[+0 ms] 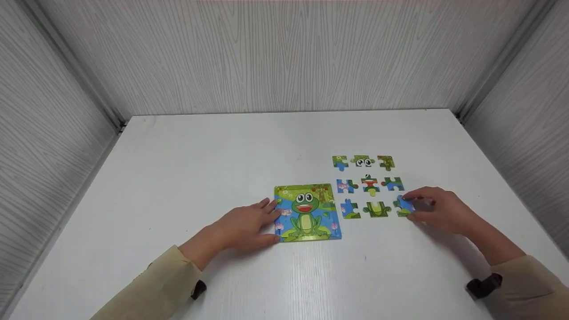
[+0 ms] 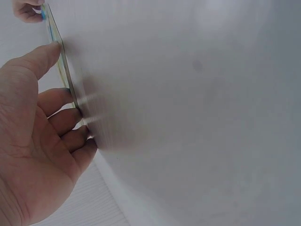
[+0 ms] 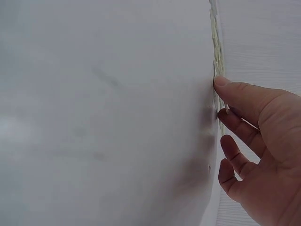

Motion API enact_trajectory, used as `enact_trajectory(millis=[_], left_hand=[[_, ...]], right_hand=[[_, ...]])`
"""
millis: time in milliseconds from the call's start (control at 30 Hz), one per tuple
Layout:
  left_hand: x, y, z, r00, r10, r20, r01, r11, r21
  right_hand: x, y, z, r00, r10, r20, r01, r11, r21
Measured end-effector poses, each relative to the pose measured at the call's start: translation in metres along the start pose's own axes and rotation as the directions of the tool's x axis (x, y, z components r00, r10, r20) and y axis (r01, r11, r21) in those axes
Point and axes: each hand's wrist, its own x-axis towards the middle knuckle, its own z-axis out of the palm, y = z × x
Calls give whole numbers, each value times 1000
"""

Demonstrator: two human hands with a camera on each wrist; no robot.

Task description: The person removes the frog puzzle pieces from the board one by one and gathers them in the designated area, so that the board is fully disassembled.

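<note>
A square frog puzzle board (image 1: 306,213) lies on the white table, its frog picture facing up. My left hand (image 1: 249,224) rests at its left edge, with fingertips and thumb touching along that side; the left wrist view shows the fingers (image 2: 63,120) lightly bent against the edge. Right of the board, loose puzzle pieces lie in three rows of three. My right hand (image 1: 446,211) pinches the bottom-right puzzle piece (image 1: 403,206), blue and green, between thumb and index finger. In the right wrist view the other fingers (image 3: 230,172) are curled beside it.
Nearest the pinched piece lie a green belly piece (image 1: 377,209) and a dark green and blue piece (image 1: 393,183). The eyes piece (image 1: 363,162) is in the top row, the mouth piece (image 1: 369,183) in the middle. A grey wood-grain panel (image 1: 275,58) stands behind the table.
</note>
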Motion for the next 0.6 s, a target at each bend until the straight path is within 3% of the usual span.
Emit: enact_trajectory(millis=[600], left_hand=[[-5, 2, 4, 1000, 4, -10, -4, 1000, -5]], right_hand=[[0, 2, -2, 999, -44, -25, 44, 999, -20]])
